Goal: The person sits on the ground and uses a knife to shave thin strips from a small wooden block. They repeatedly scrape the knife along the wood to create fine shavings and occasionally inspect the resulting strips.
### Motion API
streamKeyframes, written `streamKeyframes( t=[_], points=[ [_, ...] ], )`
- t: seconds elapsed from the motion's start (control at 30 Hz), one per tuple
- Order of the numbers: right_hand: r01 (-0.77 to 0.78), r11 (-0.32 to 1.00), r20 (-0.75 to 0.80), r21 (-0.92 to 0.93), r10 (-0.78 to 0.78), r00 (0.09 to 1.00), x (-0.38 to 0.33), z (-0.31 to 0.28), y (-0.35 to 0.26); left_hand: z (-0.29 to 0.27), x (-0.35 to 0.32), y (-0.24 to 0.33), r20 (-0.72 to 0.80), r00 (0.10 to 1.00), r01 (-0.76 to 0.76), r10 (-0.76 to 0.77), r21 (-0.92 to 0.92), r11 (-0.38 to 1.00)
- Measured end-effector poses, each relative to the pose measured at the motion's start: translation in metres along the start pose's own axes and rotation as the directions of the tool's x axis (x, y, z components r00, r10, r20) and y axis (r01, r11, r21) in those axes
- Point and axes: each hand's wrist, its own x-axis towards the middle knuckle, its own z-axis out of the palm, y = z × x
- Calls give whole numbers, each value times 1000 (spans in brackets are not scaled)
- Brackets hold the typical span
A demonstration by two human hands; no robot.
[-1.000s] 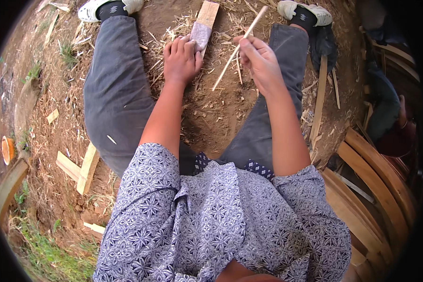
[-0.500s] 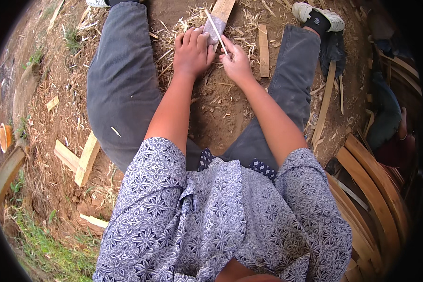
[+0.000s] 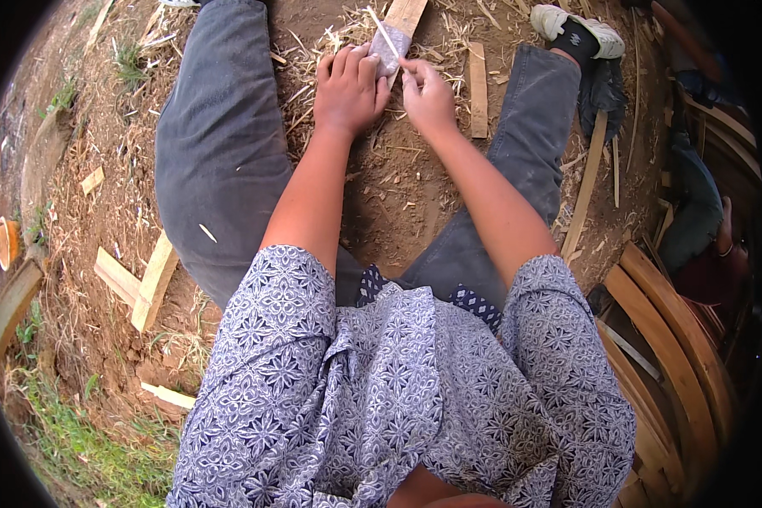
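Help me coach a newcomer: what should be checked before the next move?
1. Right grip on the thin wooden stick: ok, pinched at its near end.
2. Left grip at the grey covering on the wooden board: ok.
3. Stick touching the covering: cannot tell.
4. Flat wooden strip apart from the right grip: ok.
5. Ground around the board free of debris: not ok, wood shavings lie scattered.

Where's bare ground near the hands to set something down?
Brown soil between the grey-trousered left leg and right leg, nearer the body than the bare left hand and right hand, is mostly open. It's crowded with pale thin wood shavings around the grey-wrapped wooden board, and with long curved brown planks at lower right.
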Motion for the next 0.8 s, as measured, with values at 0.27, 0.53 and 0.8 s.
streamKeyframes(
  t=[0.27,0.53,0.8],
  points=[
    [-6,1000,2,5,6,1000,-36,-3,6,3,-2,-3,-6,1000,-1,1,37,999],
    [-168,985,-16,-50,167,986,47,1,-11,1,-2,1,11,1000,4,-4,12,1000],
    [-106,988,173,-115,125,977,28,-15,-10,2,-4,-3,19,1000,13,-13,9,1000]
  ],
)
